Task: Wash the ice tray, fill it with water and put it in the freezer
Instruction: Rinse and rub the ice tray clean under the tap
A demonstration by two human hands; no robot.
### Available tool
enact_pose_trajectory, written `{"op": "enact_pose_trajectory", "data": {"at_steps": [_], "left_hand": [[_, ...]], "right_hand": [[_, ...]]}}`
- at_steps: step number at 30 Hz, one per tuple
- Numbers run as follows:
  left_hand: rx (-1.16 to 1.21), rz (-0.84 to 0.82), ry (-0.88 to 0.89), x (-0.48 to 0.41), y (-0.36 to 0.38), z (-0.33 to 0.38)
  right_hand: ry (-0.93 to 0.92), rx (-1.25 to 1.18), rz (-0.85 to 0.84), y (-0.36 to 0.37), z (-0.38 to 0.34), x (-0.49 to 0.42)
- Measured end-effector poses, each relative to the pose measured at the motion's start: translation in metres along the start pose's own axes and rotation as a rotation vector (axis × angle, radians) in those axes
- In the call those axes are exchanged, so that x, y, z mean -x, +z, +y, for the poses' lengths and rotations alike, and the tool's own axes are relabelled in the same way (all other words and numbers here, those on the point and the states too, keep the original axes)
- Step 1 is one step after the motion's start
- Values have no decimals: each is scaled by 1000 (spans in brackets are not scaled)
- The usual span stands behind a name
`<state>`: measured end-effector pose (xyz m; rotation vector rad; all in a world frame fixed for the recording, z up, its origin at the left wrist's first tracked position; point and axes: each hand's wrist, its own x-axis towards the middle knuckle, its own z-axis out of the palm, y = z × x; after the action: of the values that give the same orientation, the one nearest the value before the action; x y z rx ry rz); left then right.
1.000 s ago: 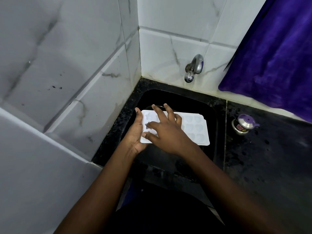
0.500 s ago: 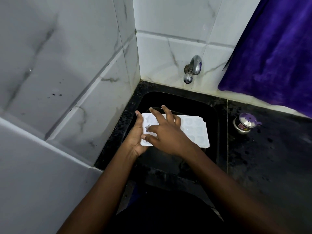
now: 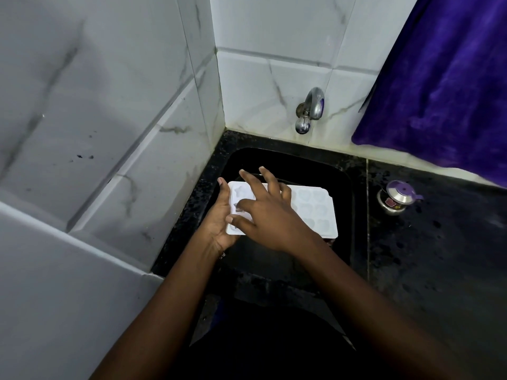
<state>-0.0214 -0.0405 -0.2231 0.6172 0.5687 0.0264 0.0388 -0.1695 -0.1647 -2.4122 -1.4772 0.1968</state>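
A white ice tray (image 3: 315,207) with shaped cavities is held level over the black sink (image 3: 343,174). My left hand (image 3: 219,223) grips its left end, thumb up along the edge and fingers hidden beneath. My right hand (image 3: 270,215) lies on top of the tray's left half with fingers spread, the fingertips touching the cavities. A chrome tap (image 3: 308,111) juts from the tiled wall above the sink; no water is seen running from it.
Black stone counter (image 3: 439,256) runs to the right of the sink, with a small steel container with a purple lid (image 3: 397,198) on it. A purple cloth (image 3: 439,86) hangs at the upper right. White marble tiles (image 3: 96,133) wall the left side.
My right fingers have shifted slightly over the tray's left cavities. The tray and my left hand stay in about the same place; the view has moved a little.
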Motion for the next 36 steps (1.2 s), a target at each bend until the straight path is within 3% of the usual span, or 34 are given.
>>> {"op": "enact_pose_trajectory", "data": {"at_steps": [6, 11, 18, 36], "left_hand": [[-2, 19, 11, 0, 5, 0], [18, 5, 2, 0, 4, -1], [-38, -12, -15, -2, 6, 2], [-82, -17, 2, 0, 19, 0]], "right_hand": [[40, -33, -119, -1, 1, 0], [51, -111, 65, -10, 20, 7], [108, -88, -66, -10, 37, 15], [130, -45, 13, -18, 40, 16]]}}
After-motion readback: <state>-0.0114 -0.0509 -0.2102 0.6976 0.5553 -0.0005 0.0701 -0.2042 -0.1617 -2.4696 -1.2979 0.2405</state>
